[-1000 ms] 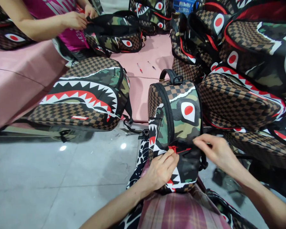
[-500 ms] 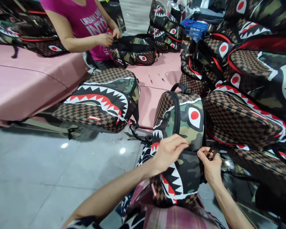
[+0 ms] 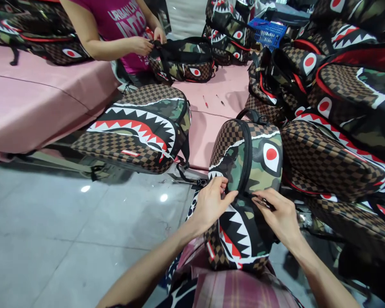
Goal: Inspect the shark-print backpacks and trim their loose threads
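Observation:
A backpack (image 3: pixel 263 141) with a camouflage, brown check and shark-mouth print stands tilted against my lap, its front facing up at me. My left hand (image 3: pixel 210 205) grips the front of it, the fingers curled over the printed teeth and the thumb near the black zip. At the zip's right side, my right hand (image 3: pixel 279 209) pinches the backpack's edge with thumb and forefinger. Small dark thread snips (image 3: pixel 265 203) are tucked in that same hand, partly hidden by the fingers.
Another shark-print backpack (image 3: pixel 141 132) lies on the pink table (image 3: pixel 195 141) to the left. Two small pen-like things lie beyond. Many backpacks (image 3: pixel 333 158) are piled on the right. Across the table a co-worker (image 3: pixel 118 38) handles a backpack (image 3: pixel 186 62). A blue basket (image 3: pixel 268 32) stands behind.
My left hand has moved slightly left and down onto the backpack's front. My right hand has come inward from the bag's right edge toward the zip. The view has shifted a little.

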A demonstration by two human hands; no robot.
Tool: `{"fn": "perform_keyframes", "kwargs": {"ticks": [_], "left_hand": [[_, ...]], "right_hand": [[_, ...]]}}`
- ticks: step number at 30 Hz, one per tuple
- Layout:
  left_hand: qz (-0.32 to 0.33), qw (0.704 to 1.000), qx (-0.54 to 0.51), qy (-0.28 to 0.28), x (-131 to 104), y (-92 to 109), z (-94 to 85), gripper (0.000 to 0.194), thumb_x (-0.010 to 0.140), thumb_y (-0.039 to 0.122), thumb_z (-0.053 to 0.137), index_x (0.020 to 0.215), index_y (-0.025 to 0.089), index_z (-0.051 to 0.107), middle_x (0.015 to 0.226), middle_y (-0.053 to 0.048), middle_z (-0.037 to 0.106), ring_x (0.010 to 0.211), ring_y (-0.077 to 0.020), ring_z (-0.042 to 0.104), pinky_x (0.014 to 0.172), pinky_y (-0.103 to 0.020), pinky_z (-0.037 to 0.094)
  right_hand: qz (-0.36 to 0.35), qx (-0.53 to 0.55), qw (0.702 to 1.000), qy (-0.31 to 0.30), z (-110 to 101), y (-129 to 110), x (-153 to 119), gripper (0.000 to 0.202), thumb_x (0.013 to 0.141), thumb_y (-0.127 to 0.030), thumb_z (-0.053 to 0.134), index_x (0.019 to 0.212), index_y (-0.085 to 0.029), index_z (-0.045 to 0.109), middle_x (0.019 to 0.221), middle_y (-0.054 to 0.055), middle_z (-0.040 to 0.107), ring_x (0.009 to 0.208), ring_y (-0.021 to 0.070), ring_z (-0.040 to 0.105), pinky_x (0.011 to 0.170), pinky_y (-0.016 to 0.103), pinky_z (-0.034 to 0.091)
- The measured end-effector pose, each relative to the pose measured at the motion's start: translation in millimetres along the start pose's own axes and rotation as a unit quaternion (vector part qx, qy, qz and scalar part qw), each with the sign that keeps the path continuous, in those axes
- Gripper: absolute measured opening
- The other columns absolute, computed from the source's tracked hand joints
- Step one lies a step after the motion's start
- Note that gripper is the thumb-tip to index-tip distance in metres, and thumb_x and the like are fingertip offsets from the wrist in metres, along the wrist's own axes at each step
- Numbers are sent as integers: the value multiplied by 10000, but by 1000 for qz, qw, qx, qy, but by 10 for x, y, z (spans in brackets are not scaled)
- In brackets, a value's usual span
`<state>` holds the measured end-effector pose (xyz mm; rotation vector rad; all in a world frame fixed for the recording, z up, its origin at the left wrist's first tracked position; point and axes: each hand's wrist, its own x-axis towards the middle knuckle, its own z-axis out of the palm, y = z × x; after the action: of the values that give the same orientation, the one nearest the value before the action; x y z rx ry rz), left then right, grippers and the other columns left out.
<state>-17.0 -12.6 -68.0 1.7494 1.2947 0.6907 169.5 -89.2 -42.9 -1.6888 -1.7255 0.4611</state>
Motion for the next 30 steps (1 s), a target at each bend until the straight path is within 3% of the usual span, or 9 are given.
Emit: {"fn": "perform_keyframes", "kwargs": {"ticks": [2,4,8,11,14,19,25,30], "left_hand": [[-12,999,-27,-33,67,31,-31,252,710,322,618,910,169,601,779,-22,611,701,-152,566,690,-289,453],[-47,987,-133,-83,137,19,-58,248,684,298,625,880,149,597,720,-20,602,652,-143,567,626,-269,455],[-136,925,-324,-142,222,-65,-39,306,607,277,667,840,109,561,669,-7,568,496,-93,524,505,-233,420],[-146,920,-339,-131,226,-93,2,296,605,291,678,806,111,555,623,19,529,447,-60,471,475,-211,389],[-124,922,-333,-152,196,-75,26,295,638,324,671,827,127,559,653,20,510,531,-69,470,504,-204,396],[-82,952,-270,-118,142,-20,74,329,639,271,689,897,170,511,688,46,478,605,-66,450,579,-195,374],[-101,909,-373,-160,180,-69,124,350,591,283,730,832,136,522,691,28,503,626,-73,475,612,-203,384],[-97,895,-399,-177,212,-124,140,301,589,254,738,806,125,575,712,6,574,646,-82,521,639,-204,408]], "right_hand": [[7,-56,998,0,24,-48,88,168,846,-315,549,959,-227,637,878,10,666,774,146,627,664,239,457],[8,-125,992,18,36,-73,125,261,835,-387,557,1032,-224,613,932,22,673,796,166,636,665,255,455],[-45,-216,975,24,42,-121,84,277,878,-371,489,1065,-189,583,902,39,668,783,165,618,658,258,433],[-86,-245,965,40,43,-158,30,206,882,-306,489,992,-173,601,780,29,649,712,150,583,645,252,411],[-98,-258,958,74,31,-176,-13,175,865,-270,523,974,-159,603,748,30,634,688,147,560,656,255,404],[-98,-274,953,87,7,-162,-79,154,846,-249,554,964,-162,605,732,26,630,682,150,557,658,264,398],[-88,-251,959,94,-10,-90,-130,151,852,-244,545,961,-158,604,762,33,642,687,148,567,655,261,402],[-82,-205,971,95,-19,-36,-137,147,849,-237,546,960,-160,602,760,29,637,689,143,572,658,256,414]]}}
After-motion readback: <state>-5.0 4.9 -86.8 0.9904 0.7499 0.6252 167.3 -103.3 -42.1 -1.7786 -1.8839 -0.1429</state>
